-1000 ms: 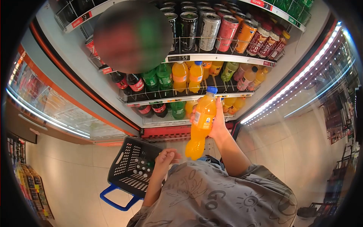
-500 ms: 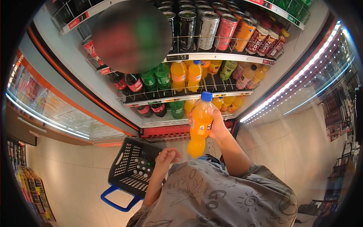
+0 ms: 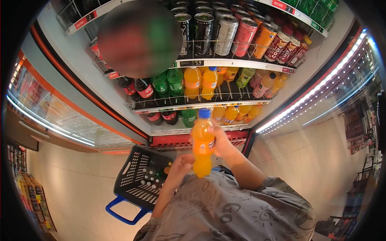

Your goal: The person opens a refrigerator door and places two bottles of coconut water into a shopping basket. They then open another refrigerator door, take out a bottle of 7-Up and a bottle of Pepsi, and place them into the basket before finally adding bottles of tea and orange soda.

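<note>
An orange soda bottle (image 3: 203,140) with a blue cap hangs upright in front of my body. My right hand (image 3: 219,140) is wrapped round its right side. Close to the lower left side of the bottle is my left hand (image 3: 184,164), its fingers partly curled and blurred; whether it touches the bottle is unclear. Below and left of that hand, a dark basket (image 3: 128,176) with a blue handle (image 3: 113,209) stands on the floor, holding several small bottles (image 3: 150,178).
An open cooler holds a shelf of cans (image 3: 225,34), a shelf of soda bottles (image 3: 192,82) and more bottles below. Its glass doors stand at left (image 3: 60,108) and right (image 3: 317,92). Store racks (image 3: 36,197) line the far left. A round blur hides the upper left shelves.
My right hand has brought the orange bottle left and down, nearer my body. My left hand has shifted slightly right, closer to the bottle.
</note>
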`<state>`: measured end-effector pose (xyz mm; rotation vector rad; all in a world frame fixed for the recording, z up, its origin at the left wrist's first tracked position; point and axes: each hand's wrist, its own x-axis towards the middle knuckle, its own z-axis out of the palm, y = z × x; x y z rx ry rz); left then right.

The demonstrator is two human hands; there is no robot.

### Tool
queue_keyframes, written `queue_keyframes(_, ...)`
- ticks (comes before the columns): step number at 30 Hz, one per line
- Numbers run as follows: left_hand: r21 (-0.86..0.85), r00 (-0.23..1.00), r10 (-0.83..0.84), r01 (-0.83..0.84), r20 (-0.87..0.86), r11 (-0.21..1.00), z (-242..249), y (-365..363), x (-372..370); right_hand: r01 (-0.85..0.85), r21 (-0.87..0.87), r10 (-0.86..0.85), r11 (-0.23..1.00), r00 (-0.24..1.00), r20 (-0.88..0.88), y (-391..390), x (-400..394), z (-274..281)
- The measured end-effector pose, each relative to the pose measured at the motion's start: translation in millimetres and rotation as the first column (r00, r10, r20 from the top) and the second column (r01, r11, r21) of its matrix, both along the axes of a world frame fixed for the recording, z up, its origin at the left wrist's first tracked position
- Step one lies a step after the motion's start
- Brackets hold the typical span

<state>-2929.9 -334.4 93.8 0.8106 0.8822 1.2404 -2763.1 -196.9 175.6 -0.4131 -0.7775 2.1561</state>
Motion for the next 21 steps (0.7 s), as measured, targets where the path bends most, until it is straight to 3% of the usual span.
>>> queue_keyframes(3,0.045,0.996,0.062,-0.059,-0.064,0.997,21.4,7.5,16.3,-0.071,0.111,0.051,0.991,0.983,0.176,-18.6,-18.4,-5.2)
queue_keyframes(7,0.053,0.977,0.176,-0.171,-0.123,0.984,8.5,6.0,13.6,-0.082,0.368,-0.083,0.926,0.908,0.412,-34.0,-34.7,1.8)
queue_keyframes(9,0.037,0.984,0.152,-0.149,-0.091,0.988,9.0,1.0,8.5,-0.092,0.514,-0.191,0.853,0.861,0.472,-20.0,-34.5,1.6)
queue_keyframes(11,-0.021,0.979,0.203,-0.203,-0.005,0.979,7.9,-5.1,5.5,0.025,0.492,-0.241,0.870,0.892,0.381,13.8,-26.9,2.6)
queue_keyframes(13,-0.075,0.957,0.266,-0.258,0.116,0.963,8.6,-12.8,1.2,0.218,0.511,-0.482,0.831,0.741,0.468,62.0,-20.4,-4.0)
queue_keyframes(15,-0.128,0.903,0.333,-0.309,0.272,0.942,10.0,-23.2,-3.4,0.311,0.737,-0.774,0.599,0.461,0.434,125.8,-4.5,-31.2)
queue_keyframes(17,-0.121,0.887,0.355,-0.334,0.295,0.935,-2.5,-33.8,-13.9,0.214,0.884,-0.905,0.416,0.195,0.379,171.3,6.0,-34.4)
queue_keyframes(21,-0.161,0.863,0.422,-0.391,0.277,0.906,-7.3,-56.5,-26.7,0.049,0.938,-0.934,0.343,0.127,0.335,212.9,4.5,-29.4)
